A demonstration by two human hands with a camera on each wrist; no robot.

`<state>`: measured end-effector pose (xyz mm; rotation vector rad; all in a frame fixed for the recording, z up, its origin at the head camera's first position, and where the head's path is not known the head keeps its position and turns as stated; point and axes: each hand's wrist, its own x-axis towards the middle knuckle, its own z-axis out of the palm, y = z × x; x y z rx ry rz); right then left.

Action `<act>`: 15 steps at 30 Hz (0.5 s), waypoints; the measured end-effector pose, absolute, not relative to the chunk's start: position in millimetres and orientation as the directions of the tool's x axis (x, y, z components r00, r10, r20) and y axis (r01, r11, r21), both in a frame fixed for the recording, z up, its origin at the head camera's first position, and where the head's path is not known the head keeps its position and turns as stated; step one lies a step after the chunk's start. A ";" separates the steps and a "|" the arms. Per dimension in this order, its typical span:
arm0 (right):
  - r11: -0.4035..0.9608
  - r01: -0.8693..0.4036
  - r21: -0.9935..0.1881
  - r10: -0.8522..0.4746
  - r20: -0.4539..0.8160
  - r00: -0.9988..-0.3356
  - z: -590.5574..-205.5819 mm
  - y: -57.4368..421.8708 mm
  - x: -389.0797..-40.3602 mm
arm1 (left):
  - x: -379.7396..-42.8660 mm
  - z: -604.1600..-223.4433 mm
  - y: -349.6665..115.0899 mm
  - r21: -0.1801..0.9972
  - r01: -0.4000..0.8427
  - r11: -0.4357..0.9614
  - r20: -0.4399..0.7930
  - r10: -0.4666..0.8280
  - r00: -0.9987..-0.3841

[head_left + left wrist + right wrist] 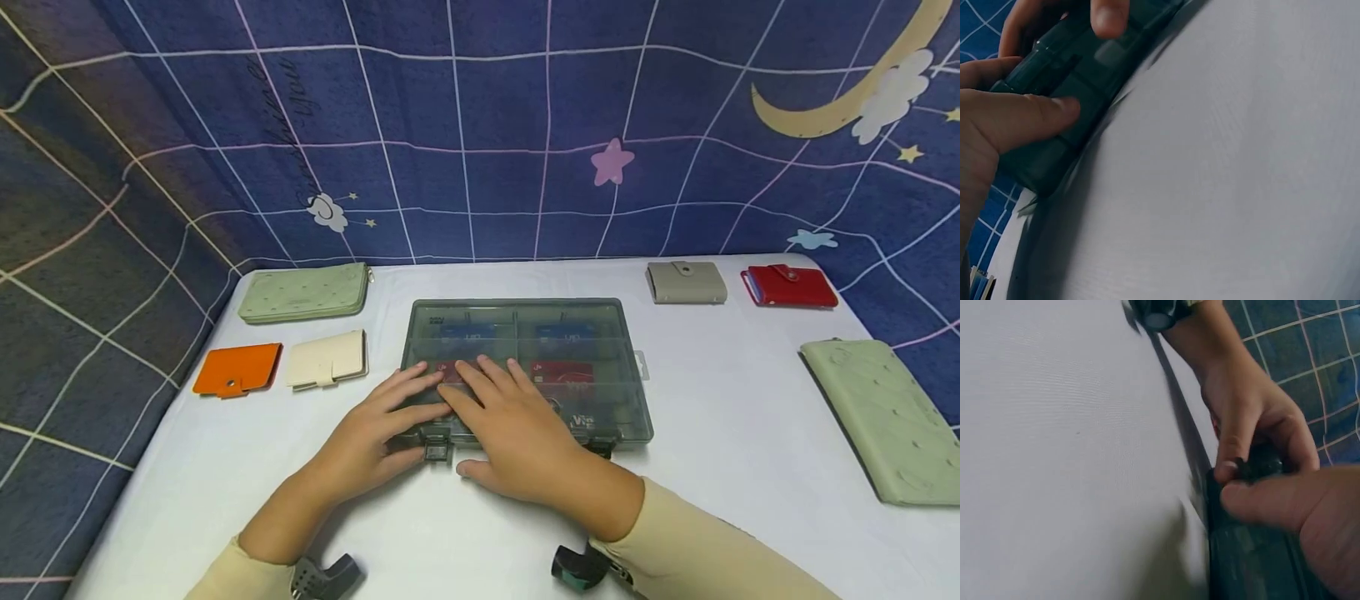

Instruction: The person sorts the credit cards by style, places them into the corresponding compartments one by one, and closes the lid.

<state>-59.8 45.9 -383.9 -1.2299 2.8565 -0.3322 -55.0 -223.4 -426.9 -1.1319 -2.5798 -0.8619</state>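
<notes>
A translucent dark grey-green plastic storage case [637,408] lies on the table with its lid down. Blue and red cards [573,372] show dimly through its compartments. My left hand [367,433] rests fairly straight fingers on the front left of the lid, its thumb beside the left front latch [437,451], which juts forward. Spread over the lid's front middle are the fingers of my right hand [521,433], its thumb held low before the front edge. The right front latch [602,449] is partly hidden behind that hand. In the left wrist view, the left thumb [1035,119] lies against the case's front.
Left of the case lie a green zip wallet [307,293], an orange card holder [237,369] and a cream one [327,360]. Grey [686,283] and red [792,287] card holders and a large green wallet [888,421] lie right. A patterned blue curtain [495,125] hangs behind.
</notes>
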 end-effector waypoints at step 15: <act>0.731 -0.640 -0.238 -0.596 0.235 -0.768 -394.4 28.6 -58.4 | -53.2 -428.9 -220.9 0.500 0.741 0.448 0.503 0.546 -0.670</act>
